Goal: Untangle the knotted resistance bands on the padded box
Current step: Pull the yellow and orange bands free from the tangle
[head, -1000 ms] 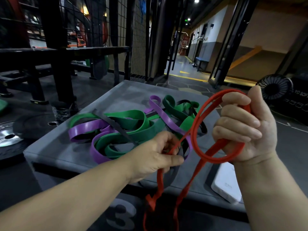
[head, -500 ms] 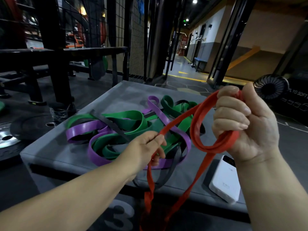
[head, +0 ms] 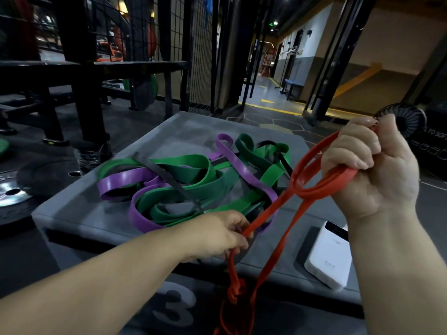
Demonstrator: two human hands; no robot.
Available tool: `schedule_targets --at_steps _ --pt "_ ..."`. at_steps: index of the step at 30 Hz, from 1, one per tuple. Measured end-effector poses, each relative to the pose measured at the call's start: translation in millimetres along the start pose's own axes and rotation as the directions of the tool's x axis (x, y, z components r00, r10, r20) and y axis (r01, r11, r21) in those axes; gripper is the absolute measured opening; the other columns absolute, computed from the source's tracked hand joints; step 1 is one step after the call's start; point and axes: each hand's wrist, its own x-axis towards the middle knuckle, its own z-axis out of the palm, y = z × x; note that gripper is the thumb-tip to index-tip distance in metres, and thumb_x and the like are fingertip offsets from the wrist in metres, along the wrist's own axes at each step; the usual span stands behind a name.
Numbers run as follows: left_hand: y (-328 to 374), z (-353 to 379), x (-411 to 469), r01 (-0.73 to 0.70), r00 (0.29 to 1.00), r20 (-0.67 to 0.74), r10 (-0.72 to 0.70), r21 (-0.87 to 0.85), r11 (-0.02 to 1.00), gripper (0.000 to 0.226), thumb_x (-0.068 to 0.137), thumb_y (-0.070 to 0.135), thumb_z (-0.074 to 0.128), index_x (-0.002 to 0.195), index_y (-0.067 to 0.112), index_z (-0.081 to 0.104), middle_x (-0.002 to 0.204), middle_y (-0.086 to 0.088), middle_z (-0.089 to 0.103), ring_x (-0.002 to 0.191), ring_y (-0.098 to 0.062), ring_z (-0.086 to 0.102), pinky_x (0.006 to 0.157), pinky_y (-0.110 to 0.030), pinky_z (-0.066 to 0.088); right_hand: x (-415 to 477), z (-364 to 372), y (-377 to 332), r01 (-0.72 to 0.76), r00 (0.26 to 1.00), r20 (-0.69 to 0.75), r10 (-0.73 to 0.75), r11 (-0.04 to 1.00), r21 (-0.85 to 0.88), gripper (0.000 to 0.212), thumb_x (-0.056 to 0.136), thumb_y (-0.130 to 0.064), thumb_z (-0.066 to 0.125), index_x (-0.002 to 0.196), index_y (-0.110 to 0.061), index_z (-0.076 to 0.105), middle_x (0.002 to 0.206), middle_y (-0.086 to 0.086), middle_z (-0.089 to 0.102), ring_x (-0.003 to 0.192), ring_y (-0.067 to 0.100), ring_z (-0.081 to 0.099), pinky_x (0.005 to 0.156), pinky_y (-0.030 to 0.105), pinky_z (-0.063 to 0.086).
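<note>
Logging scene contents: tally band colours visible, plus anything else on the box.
Counting colours, since the number of bands in the tangle cannot be told:
Red band: 1
Green bands: 1
Purple bands: 1
Black bands: 1
White device on the padded box: 1
Total: 4 band colours, 1 other item.
</note>
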Motion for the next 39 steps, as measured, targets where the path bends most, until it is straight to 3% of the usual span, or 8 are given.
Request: schedule_targets --at_steps 4,9,17,22,25,31,37,39 --pt "4.4 -1.2 -5.1 0.103 0.992 0.089 -0.089 -0.17 0.98 0.019 0.101 0.015 0.043 0.092 0.019 0.059 0.078 0.0 0.066 0.071 -0.014 0.061 0.069 -0.028 0.052 1.7 -3.2 4.2 0.149 0.976 -0.111 -0.187 0.948 -0.282 0.027 0.098 -0.039 0.046 0.084 -0.016 0.051 0.056 -0.008 0.038 0.042 0.006 0.034 0.046 0.017 0.031" --pt "13.9 -6.1 -10.7 0.041 0.992 0.122 0.004 -0.366 0.93 0.024 0.103 0.015 0.039 0.096 0.014 0.061 0.067 0.002 0.064 0.057 -0.008 0.052 0.057 -0.019 0.045 5.6 -7.9 28.7 0.153 0.91 -0.174 -0.377 0.693 -0.704 0.021 0.099 -0.018 0.043 0.078 -0.02 0.042 0.06 -0.007 0.036 0.049 0.007 0.033 0.051 0.021 0.036" --pt "24.9 -3.4 -14.9 -0.053 0.994 0.041 0.104 -0.646 0.761 0.018 0.095 -0.006 0.041 0.089 0.006 0.054 0.063 -0.004 0.059 0.056 -0.011 0.046 0.051 -0.019 0.039 3.6 -15.5 63.1 -0.038 0.952 -0.15 -0.267 0.383 -0.923 0.013 0.1 -0.008 0.047 0.095 -0.019 0.044 0.062 -0.004 0.048 0.056 0.013 0.046 0.061 0.033 0.047" --pt "22.3 -8.0 -14.3 -0.035 0.999 0.006 0.05 -0.64 0.768 0.013 0.096 0.014 0.052 0.087 0.012 0.062 0.076 -0.004 0.072 0.07 -0.012 0.066 0.078 -0.033 0.049 0.2 -18.7 79.0 -0.127 0.964 -0.149 -0.221 0.108 -0.986 0.01 0.096 -0.024 0.057 0.1 -0.03 0.051 0.071 0.004 0.058 0.066 0.02 0.056 0.072 0.046 0.05" --pt "18.8 -6.6 -11.1 -0.028 0.996 -0.089 -0.032 -0.595 0.803 0.007 0.091 0.022 0.061 0.09 0.016 0.065 0.075 0.004 0.07 0.068 -0.006 0.061 0.072 -0.03 0.047 0.2 -19.2 87.5 -0.154 0.96 -0.139 -0.244 -0.046 -0.987 0.009 0.097 -0.026 0.056 0.104 -0.028 0.05 0.084 0.011 0.056 0.071 0.016 0.054 0.077 0.04 0.052" --pt "18.7 -6.5 -9.6 -0.029 0.985 -0.151 -0.089 -0.642 0.766 0.017 0.08 0.028 0.07 0.083 0.014 0.059 0.052 0.002 0.056 0.048 -0.01 0.049 0.043 -0.019 0.041 2.1 -28.6 94.9 -0.187 0.961 -0.17 -0.219 -0.061 -0.98 0.006 0.099 -0.023 0.053 0.104 -0.023 0.051 0.085 0.017 0.064 0.076 0.03 0.063 0.08 0.048 0.054" --pt "22.6 -13.3 -11.0 -0.067 0.998 -0.067 0.02 -0.827 0.558 0.034 0.079 -0.019 0.053 0.102 0.005 0.049 0.069 -0.01 0.065 0.054 -0.016 0.062 0.05 -0.023 0.053 1.4 -31.9 90.7 -0.274 0.938 -0.256 -0.235 -0.047 -0.961 0.017 0.1 -0.026 0.049 0.085 -0.021 0.043 0.076 0.001 0.05 0.067 0.012 0.048 0.066 0.029 0.045" --pt "19.7 -15.7 -9.8 -0.101 0.995 -0.091 0.046 -0.823 0.559 0.034 0.082 -0.023 0.045 0.1 0.005 0.048 0.074 -0.012 0.067 0.063 -0.019 0.066 0.056 -0.025 0.056 0.0 -29.9 89.7 -0.295 0.931 -0.275 -0.241 -0.051 -0.954 0.021 0.1 -0.03 0.049 0.085 -0.017 0.042 0.077 0.006 0.052 0.068 0.016 0.05 0.068 0.039 0.048"
